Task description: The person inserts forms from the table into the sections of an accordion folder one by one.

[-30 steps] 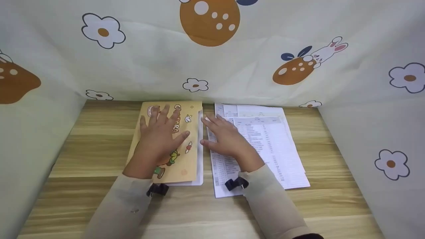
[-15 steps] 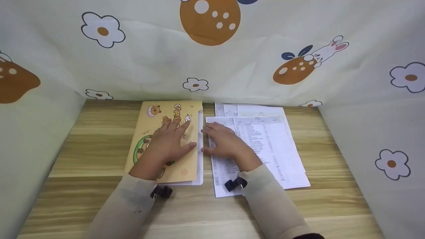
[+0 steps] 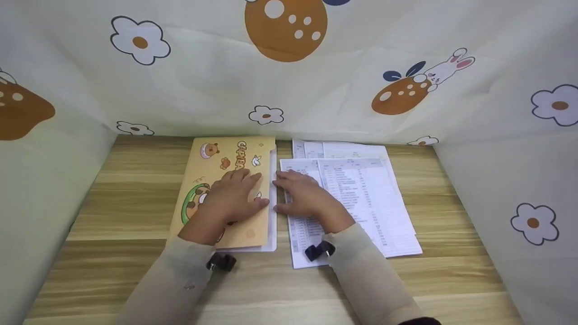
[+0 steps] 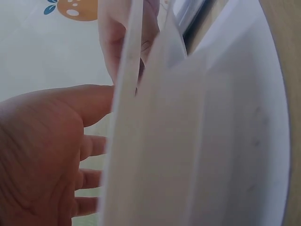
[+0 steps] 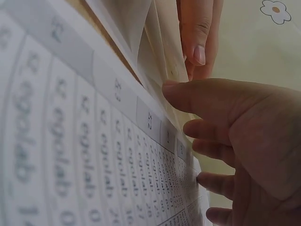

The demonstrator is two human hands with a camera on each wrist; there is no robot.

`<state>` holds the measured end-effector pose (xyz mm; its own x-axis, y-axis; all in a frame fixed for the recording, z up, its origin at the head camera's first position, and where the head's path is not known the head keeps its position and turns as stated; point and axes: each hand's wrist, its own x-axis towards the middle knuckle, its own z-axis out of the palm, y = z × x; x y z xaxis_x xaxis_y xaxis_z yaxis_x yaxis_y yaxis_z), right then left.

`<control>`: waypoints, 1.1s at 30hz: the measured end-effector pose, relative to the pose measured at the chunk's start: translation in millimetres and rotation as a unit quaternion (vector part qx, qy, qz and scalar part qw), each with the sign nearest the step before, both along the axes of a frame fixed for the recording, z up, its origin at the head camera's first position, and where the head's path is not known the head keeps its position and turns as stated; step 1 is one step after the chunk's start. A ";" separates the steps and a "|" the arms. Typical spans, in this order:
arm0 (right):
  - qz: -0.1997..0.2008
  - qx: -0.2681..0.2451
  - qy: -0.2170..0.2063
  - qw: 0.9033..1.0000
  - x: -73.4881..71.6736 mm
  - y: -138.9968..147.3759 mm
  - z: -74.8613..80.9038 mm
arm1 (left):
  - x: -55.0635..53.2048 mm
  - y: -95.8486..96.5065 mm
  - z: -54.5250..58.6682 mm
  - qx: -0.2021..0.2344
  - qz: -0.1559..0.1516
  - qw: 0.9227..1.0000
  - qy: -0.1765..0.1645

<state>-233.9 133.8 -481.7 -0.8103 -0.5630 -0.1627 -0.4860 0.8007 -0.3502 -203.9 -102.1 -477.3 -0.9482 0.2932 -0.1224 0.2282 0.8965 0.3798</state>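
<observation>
In the head view a tan folder [image 3: 253, 234] printed with cartoon capybaras lies on the left of the table, a whitish layer showing along its right side. My left hand [image 3: 228, 198] rests on its cover, fingers spread, thumb near the right edge. From the left wrist, the left hand [image 4: 42, 150] is behind the folder's loose layers [image 4: 174, 141], which fan apart at the edge. Printed sheets [image 3: 361, 203] overlap in a stack on the right. My right hand [image 3: 305, 196] lies over their left edge, fingertips toward the folder, as the right wrist view of the sheets [image 5: 113, 136] also shows.
A wooden-patterned table [image 3: 126, 203] carries both stacks. Pale cloth walls [image 3: 198, 81] with oranges, flowers and a rabbit enclose it at the back and sides. Dark clips [image 3: 221, 262] sit at the sleeve cuffs. A narrow strip of table separates folder and sheets.
My left hand has slid down and slightly right over the folder's cover, uncovering its upper pictures. My right hand has shifted slightly toward me. Folder and sheets stay about where they were.
</observation>
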 end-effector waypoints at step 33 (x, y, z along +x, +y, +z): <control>0.009 0.014 -0.001 1.000 -1.7 -1.1 -8.5 | 0.5 25.4 -13.1 -0.017 -0.007 1.000 0.022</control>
<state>-235.6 132.7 -490.2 -0.7996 -0.5731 -0.1795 -0.5001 0.8009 -0.3292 -203.4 -76.7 -490.5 -0.9485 0.3032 -0.0915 0.2567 0.9052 0.3386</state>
